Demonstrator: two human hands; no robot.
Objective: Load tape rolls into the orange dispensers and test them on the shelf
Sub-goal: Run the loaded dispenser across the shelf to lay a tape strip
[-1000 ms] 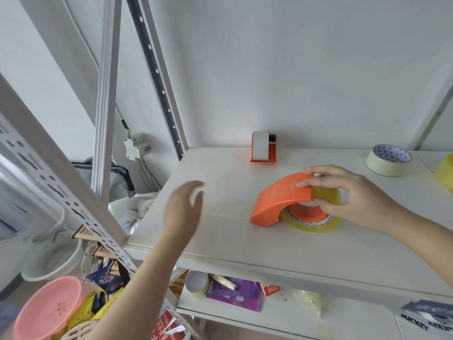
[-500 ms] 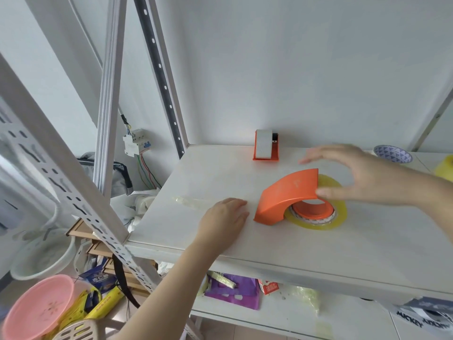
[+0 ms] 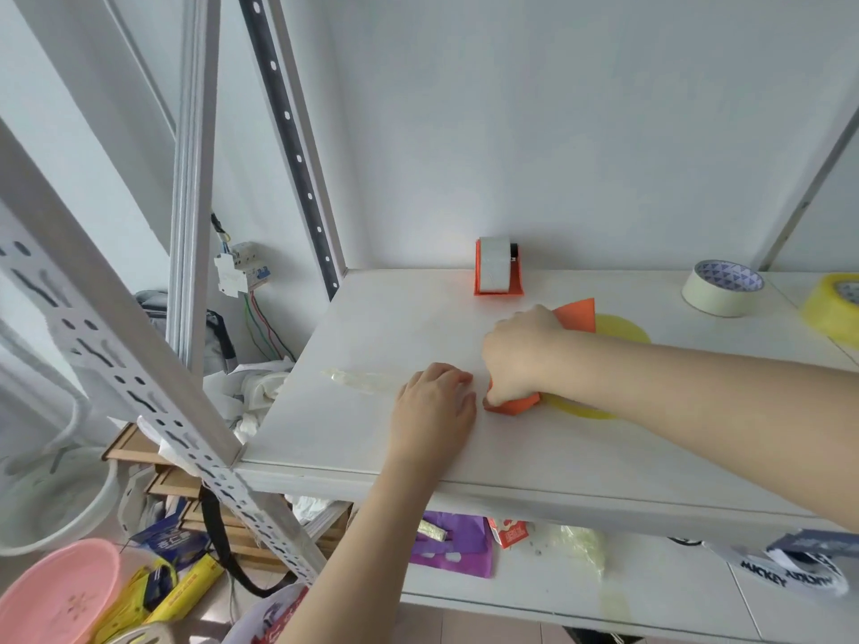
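An orange tape dispenser (image 3: pixel 576 314) loaded with a yellow clear-tape roll (image 3: pixel 620 330) lies on the white shelf (image 3: pixel 604 457). My right hand (image 3: pixel 520 353) grips the dispenser's front end, covering most of it. My left hand (image 3: pixel 434 397) rests palm down on the shelf just left of the dispenser, fingers curled, at the end of a strip of clear tape (image 3: pixel 358 379) stuck to the shelf. A second orange dispenser (image 3: pixel 497 268) holding a white roll stands upright at the back by the wall.
A cream tape roll (image 3: pixel 722 288) lies at the back right, with a yellow roll (image 3: pixel 834 309) at the right edge. Slotted metal uprights (image 3: pixel 125 364) frame the shelf's left side. The lower shelf holds a purple bag (image 3: pixel 458 546) and packets; basins and clutter lie on the floor left.
My right hand moved from above the roll down onto the dispenser's front end and closed on it. My left hand stayed pressed on the shelf by the tape strip.
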